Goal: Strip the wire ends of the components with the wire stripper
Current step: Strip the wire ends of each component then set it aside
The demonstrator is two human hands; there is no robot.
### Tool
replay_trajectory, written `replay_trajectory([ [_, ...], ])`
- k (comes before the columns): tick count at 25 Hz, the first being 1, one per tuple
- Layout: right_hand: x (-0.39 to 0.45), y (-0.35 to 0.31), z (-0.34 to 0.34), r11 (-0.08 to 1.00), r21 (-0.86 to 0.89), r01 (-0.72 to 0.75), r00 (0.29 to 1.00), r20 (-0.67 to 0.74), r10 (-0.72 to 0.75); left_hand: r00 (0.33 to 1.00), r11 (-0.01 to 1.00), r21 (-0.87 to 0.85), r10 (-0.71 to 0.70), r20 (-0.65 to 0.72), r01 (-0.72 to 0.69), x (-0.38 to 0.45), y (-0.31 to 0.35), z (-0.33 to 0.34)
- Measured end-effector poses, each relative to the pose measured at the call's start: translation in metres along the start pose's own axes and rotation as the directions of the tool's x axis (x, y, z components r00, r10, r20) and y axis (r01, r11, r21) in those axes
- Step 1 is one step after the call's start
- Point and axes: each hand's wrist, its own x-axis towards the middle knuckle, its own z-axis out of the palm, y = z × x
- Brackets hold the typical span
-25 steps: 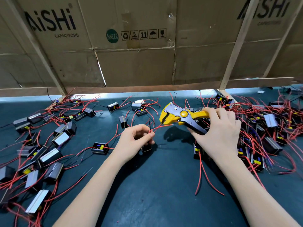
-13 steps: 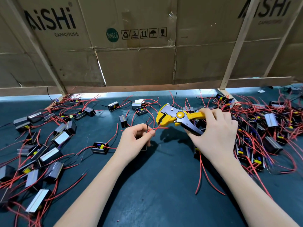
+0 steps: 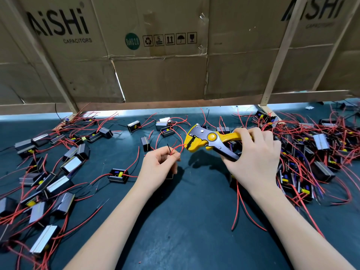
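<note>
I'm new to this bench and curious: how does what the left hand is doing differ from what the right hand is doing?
The left hand pinches thin red wires in its fingertips; the right hand wraps round the yellow wire stripper handles. The left hand sits nearer the person, the right hand farther out beside the tangled pile. Both hands are bare and meet at the stripper's head.

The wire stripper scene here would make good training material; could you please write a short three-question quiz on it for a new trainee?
1. True or false: the right hand grips the wire stripper by its handles.
2. What does the left hand pinch?
A. a red wire
B. a screwdriver
C. a roll of tape
3. Fill in: the stripper's head points toward the person's ____ side.

Key: 1 true; 2 A; 3 left.
</note>
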Motion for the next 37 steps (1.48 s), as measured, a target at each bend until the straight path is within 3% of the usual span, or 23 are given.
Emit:
replay_trajectory([
  [30,0.005,0.0,-0.009,0.996,-0.027,0.08,0.997,0.024,-0.08,0.999,0.995,0.095,0.005,0.041,-0.009,-0.001,0.001,-0.001],
  [37,0.004,0.002,-0.008,1.0,-0.015,-0.005,1.0,0.011,0.005,0.997,0.98,0.186,0.055,0.05,-0.063,-0.005,0.005,-0.002],
])
